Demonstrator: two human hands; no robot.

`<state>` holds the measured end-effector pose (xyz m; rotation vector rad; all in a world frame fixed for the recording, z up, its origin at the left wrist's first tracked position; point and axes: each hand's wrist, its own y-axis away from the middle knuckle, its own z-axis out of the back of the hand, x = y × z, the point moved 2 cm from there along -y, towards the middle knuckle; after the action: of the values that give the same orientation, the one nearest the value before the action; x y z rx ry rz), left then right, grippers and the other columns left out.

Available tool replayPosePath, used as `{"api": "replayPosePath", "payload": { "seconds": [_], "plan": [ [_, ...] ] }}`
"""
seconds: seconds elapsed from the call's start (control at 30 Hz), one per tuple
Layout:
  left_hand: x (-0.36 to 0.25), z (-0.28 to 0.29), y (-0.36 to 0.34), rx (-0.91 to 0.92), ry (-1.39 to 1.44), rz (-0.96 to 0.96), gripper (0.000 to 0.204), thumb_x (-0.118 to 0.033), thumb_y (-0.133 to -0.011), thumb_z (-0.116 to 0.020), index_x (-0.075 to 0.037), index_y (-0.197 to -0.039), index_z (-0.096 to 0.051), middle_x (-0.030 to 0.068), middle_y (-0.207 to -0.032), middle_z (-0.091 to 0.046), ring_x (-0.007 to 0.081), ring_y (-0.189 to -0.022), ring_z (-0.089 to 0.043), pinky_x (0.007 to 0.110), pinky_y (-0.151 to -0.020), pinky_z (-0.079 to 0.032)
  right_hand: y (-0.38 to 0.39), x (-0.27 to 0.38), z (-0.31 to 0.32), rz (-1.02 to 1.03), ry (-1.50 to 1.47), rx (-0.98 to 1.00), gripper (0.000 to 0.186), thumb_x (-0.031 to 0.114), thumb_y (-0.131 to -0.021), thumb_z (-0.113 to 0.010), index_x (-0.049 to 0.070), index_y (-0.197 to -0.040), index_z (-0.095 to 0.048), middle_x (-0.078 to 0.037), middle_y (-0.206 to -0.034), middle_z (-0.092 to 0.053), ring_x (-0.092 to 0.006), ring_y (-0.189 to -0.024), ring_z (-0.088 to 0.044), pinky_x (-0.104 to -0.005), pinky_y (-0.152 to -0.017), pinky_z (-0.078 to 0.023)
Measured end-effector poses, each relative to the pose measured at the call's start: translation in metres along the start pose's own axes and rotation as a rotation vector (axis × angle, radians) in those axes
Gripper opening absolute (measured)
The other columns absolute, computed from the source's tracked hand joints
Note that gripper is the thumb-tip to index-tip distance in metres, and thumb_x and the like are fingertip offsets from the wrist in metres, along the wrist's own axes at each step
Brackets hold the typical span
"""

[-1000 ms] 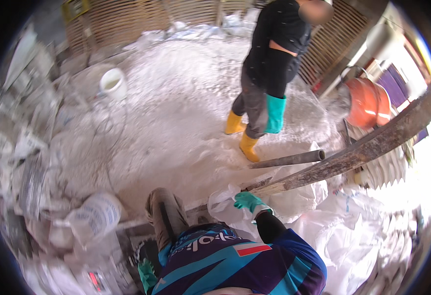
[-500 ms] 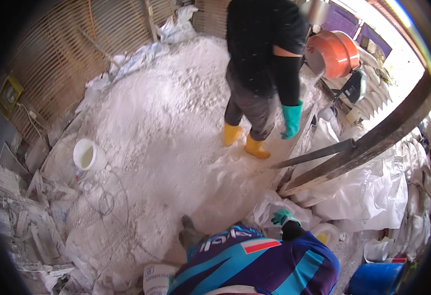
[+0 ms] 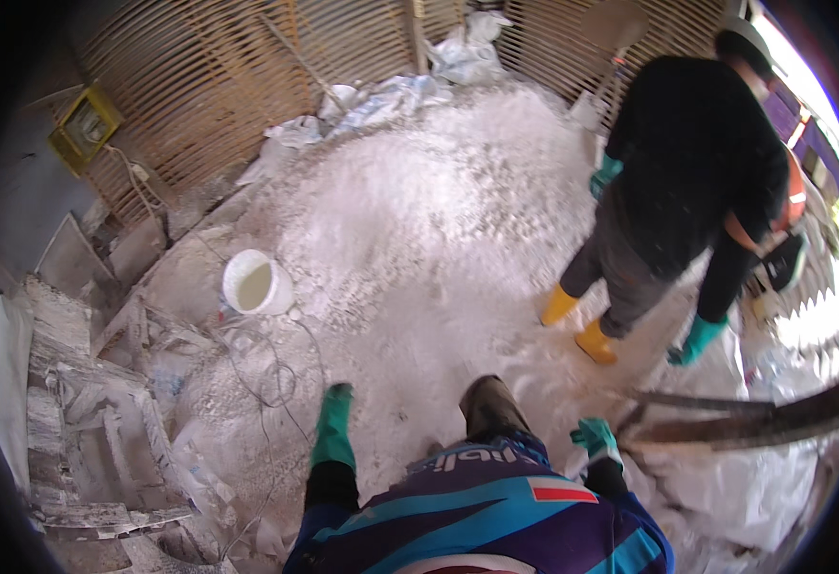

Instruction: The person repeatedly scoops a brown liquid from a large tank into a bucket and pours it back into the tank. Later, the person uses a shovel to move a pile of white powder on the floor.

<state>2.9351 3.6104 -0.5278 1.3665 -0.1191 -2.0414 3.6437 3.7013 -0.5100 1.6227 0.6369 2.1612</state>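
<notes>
My left hand (image 3: 333, 424), in a green glove, hangs over the white powder ground near a loose grey cable (image 3: 281, 386). Its fingers run together in the picture, so their shape is unclear, and no object shows in it. On the other side my right hand (image 3: 594, 437), in a green glove too, is open with spread fingers and holds nothing. It is nearest to a dark wooden beam (image 3: 754, 432) and clear plastic sheeting (image 3: 716, 488). My dark boot (image 3: 492, 407) stands on the powder between the hands.
A co-worker (image 3: 687, 182) in black with yellow boots (image 3: 596, 342) and green gloves stands ahead to the right, bent forward. A white bucket (image 3: 284, 292) with pale contents sits left. Broken, dusty boards (image 3: 118, 430) lie farther left. An orange mixer (image 3: 794, 191) is partly hidden behind the co-worker.
My view has swung to the right-hand side less and leftward more, so the scene sits farther right. My left hand has come into view. The co-worker has bent forward, one arm lowered.
</notes>
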Motion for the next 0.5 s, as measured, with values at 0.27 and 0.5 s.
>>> {"api": "replayPosePath", "payload": {
  "seconds": [0.27, 0.5],
  "plan": [
    [0.061, -0.044, 0.007, 0.012, 0.018, 0.512, 0.043, -0.040, -0.093, -0.060, 0.000, -0.108, -0.067, 0.0153, -0.093, -0.071, 0.0288, -0.082, -0.067, 0.039, -0.075, -0.050, -0.185, 0.052, -0.062, -0.160, 0.096, 0.179, 0.022, 0.028, -0.082, -0.068, 0.008, -0.091, -0.073, -0.013, -0.085, -0.072, -0.0289, -0.077, -0.070, -0.0425, -0.070, -0.055],
    [0.015, -0.053, 0.004, -0.277, 0.247, 0.730, 0.044, -0.041, -0.093, -0.060, 0.000, -0.109, -0.067, 0.0143, -0.091, -0.071, 0.0270, -0.079, -0.068, 0.038, -0.073, -0.051, -0.369, 0.206, -0.107, 0.799, 1.025, 0.593, 0.028, 0.026, -0.083, -0.070, 0.007, -0.103, -0.070, -0.013, -0.089, -0.070, -0.0281, -0.082, -0.070, -0.0432, -0.073, -0.056]
  ]
}}
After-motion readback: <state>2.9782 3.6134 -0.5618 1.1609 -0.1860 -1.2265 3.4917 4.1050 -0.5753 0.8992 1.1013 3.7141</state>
